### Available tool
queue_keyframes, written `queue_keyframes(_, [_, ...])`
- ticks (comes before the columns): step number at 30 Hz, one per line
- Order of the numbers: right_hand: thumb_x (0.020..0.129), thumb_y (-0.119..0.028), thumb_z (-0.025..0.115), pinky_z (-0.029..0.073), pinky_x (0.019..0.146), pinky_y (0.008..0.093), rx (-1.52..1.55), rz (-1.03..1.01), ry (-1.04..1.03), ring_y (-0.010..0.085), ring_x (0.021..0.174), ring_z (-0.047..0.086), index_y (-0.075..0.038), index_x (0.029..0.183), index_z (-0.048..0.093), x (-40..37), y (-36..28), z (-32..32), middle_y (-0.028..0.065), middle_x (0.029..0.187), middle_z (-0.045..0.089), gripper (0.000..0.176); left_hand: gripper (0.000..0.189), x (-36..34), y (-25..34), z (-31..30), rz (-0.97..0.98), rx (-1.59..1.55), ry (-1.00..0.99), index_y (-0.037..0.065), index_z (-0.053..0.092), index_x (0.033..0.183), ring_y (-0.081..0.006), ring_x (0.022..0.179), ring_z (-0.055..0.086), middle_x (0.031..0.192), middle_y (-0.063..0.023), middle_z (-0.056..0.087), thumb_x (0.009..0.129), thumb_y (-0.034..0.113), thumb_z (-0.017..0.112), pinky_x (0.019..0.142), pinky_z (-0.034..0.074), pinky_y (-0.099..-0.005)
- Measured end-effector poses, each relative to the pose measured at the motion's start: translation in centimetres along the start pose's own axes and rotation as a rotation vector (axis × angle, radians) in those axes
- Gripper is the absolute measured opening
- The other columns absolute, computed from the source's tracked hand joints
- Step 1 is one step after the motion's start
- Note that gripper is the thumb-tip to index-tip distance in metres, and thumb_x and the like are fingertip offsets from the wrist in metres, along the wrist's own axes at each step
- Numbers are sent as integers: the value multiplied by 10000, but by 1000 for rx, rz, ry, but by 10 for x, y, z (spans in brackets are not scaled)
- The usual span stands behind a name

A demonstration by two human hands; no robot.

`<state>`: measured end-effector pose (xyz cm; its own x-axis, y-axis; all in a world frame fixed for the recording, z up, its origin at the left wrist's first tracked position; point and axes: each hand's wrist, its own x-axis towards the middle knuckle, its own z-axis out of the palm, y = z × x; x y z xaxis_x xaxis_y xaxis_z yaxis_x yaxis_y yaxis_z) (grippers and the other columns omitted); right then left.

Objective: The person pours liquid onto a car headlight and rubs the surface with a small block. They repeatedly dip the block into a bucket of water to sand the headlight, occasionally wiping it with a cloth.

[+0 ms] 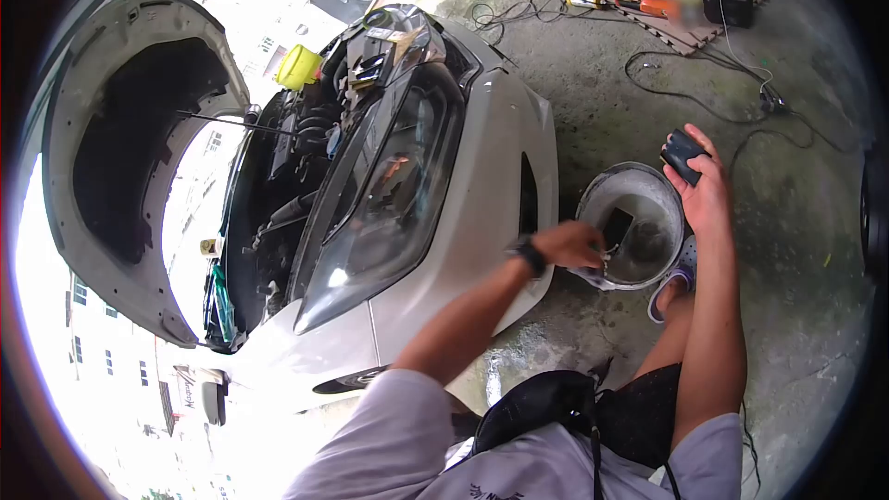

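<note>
Fingers (701, 138) upward around black block (683, 158)

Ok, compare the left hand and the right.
The left hand is at the bucket; the right hand holds a dark block. The left hand has a dark wristband; the right hand has none. The left hand looks blurred; the right hand, sharper. Both are ungloved.

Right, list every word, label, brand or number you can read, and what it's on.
Nothing reads with certainty.
Shirt: dark print by the bottom edge, unreadable.
Background beside the car's side mirror: dark marks, washed out.
Yellow-and-white bottle: too small.
Black block in the right hand: no lettering discernible.
</note>
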<state>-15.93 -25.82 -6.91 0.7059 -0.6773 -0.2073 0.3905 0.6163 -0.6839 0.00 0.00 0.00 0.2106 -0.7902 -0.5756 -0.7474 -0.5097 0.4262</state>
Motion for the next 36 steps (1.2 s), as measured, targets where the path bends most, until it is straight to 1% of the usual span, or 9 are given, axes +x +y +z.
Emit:
queue_keyframes(2, [935, -96, 526, 613, 948, 405, -17, 19, -58, 262, 1183, 703, -76, 1447, 660, 13, -5, -3, 142, 1338, 697, 529, 367, -22, -5, -23, 40, -17, 91, 104, 804, 1224, -338, 952, 758, 1007, -205, 792, 918, 305, 778, 857, 572, -449])
queue_keyframes(5, [972, -119, 537, 614, 931, 389, 46, 44, -53, 245, 1121, 707, -50, 1408, 684, -19, 9, 9, 124, 1285, 708, 465, 363, -179, 23, -92, -6, 413, 340, 99, 812, 1166, -338, 902, 715, 974, -124, 703, 828, 220, 751, 830, 575, -460])
queue_keyframes(6, [972, -119, 537, 614, 931, 389, 37, 43, -41, 245, 1121, 707, -50, 1408, 684, -22, 3, 4, 124, 1285, 708, 465, 359, -211, 46, -104, -161, 399, 384, 101, 811, 1165, -323, 920, 714, 953, -118, 677, 831, 216, 748, 848, 571, -457])
queue_keyframes(9, [1007, -145, 548, 615, 924, 388, 56, 54, -13, 237, 1090, 705, -40, 1404, 681, -21, 3, 0, 112, 1257, 712, 432, 364, -284, 29, -117, -260, 625, 482, 99, 808, 1164, -316, 957, 720, 1024, -123, 691, 818, 203, 766, 871, 577, -442])
queue_keyframes(11, [1028, -152, 554, 618, 918, 396, 56, 54, -79, 237, 1095, 706, -41, 1383, 690, -20, 3, -6, 114, 1252, 712, 396, 351, -314, 8, -109, -297, 641, 569, 121, 806, 1154, -332, 1144, 680, 1214, -108, 703, 822, 232, 801, 947, 562, -459])
queue_keyframes(14, [1028, -146, 559, 623, 920, 406, 43, 60, -32, 234, 1087, 700, -38, 1355, 700, -23, 1, -2, 113, 1241, 709, 372, 401, -312, -24, -80, -87, 726, 611, 133, 780, 1214, -359, 1302, 609, 1392, -95, 668, 832, 247, 826, 1051, 516, -509])
queue_keyframes(18, [1033, -155, 567, 626, 924, 412, 33, 78, 27, 229, 1075, 689, -32, 1335, 708, -17, 9, -3, 106, 1242, 701, 355, 454, -275, -22, -75, -80, 849, 480, 118, 736, 1316, -364, 1405, 544, 1484, -109, 642, 876, 210, 791, 1189, 406, -567])
queue_keyframes(27, [1034, -190, 617, 628, 940, 392, 5, 38, -14, 201, 1122, 662, -25, 1341, 719, -9, 12, -4, 94, 1277, 699, 363, 468, -165, -53, -140, -101, 806, 496, 133, 730, 1341, -330, 1297, 610, 1351, -85, 695, 883, 219, 773, 1139, 459, -516])
queue_keyframes(36, [1042, -183, 608, 599, 977, 406, -56, 74, -71, 186, 1146, 637, -45, 1306, 741, -13, 17, 22, 84, 1308, 680, 326, 343, -267, -21, -81, -20, 882, 470, 145, 795, 1137, -284, 1131, 651, 1175, -36, 687, 806, 206, 859, 1001, 532, -431])
